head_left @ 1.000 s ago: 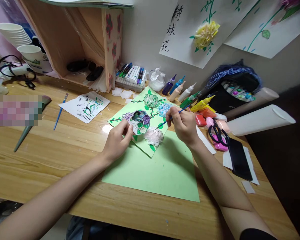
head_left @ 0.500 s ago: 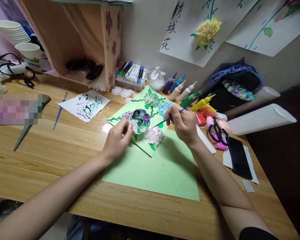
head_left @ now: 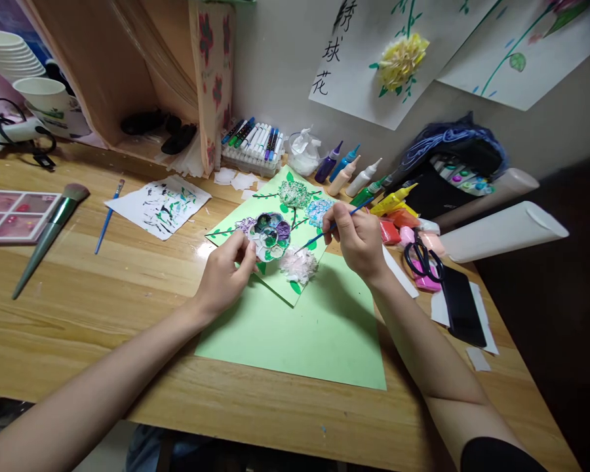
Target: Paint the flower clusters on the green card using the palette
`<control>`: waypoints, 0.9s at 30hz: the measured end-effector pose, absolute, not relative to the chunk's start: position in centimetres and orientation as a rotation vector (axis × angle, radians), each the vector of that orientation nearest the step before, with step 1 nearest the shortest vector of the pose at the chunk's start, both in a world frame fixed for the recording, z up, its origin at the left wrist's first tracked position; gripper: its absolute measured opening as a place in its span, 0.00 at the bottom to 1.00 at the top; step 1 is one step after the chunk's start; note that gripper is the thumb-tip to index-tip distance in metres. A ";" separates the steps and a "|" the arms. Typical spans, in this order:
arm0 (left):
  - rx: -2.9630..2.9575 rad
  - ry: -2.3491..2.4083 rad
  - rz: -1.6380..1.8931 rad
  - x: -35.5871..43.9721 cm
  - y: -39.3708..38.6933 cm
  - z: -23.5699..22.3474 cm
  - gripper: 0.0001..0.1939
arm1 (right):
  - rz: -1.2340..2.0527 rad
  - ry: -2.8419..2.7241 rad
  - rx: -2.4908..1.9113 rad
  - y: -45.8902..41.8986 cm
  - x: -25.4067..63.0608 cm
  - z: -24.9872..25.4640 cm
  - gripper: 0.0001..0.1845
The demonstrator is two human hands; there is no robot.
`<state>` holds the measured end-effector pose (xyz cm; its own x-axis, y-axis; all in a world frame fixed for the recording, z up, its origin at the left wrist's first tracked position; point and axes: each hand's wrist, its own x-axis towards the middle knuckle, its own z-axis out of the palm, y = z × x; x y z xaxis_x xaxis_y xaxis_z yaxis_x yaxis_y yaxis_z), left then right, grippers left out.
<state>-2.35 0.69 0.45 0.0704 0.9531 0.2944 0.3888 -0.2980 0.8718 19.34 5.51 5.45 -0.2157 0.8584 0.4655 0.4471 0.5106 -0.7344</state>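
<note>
Our left hand (head_left: 226, 272) pinches the palette (head_left: 270, 237) by its near rim, thumb on one side and fingers on the other. The palette sits over the painting (head_left: 268, 206), covering part of it, with purple, green, white and dark paint in its wells; we cannot tell whether it touches the card beneath. Our right hand (head_left: 356, 239) has its grip closed round the brush (head_left: 324, 229), thumb and fingers pressed to the handle. The brush slants down to the left, its tip between the palette and the white flower (head_left: 299, 264), close to that flower's upper edge; whether they touch we cannot make out.

The painting lies askew on a larger green sheet (head_left: 295, 341), which rests on the desk (head_left: 128, 295). Round the palette we see the green flower (head_left: 295, 193) at the top, the blue flower (head_left: 319, 213) just beside our right fingers, and the purple flower (head_left: 246, 225), partly hidden, at the left.

Behind the painting stand the bottles (head_left: 343, 179), next to a cup of white tissue (head_left: 305, 154) and the markers (head_left: 260, 141). On our left lie a stained paper (head_left: 162, 206) and a second brush (head_left: 109, 219); on our right, scissors (head_left: 425, 259) and a phone (head_left: 462, 308).
</note>
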 end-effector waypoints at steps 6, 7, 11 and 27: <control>1.751 1.336 1.205 -2.3 0.8 0.5 0.12 | 0.543 -1.860 -1.110 5.5 19.4 5.5 0.27; 1.753 1.338 1.208 -2.3 0.8 0.5 0.12 | 0.556 -1.868 -1.111 5.5 19.4 5.5 0.27; 1.753 1.344 1.213 -2.4 0.8 0.5 0.12 | 0.562 -1.806 -1.089 5.5 19.4 5.5 0.27; 1.677 1.304 1.220 -2.3 0.5 0.5 0.11 | 0.675 -1.607 -0.923 4.3 18.8 6.2 0.24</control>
<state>-2.26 0.54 0.47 0.0590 0.9628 0.2637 0.3273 -0.2682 0.9061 18.82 4.30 6.23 -0.0865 0.8452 0.5274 0.2157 0.5327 -0.8183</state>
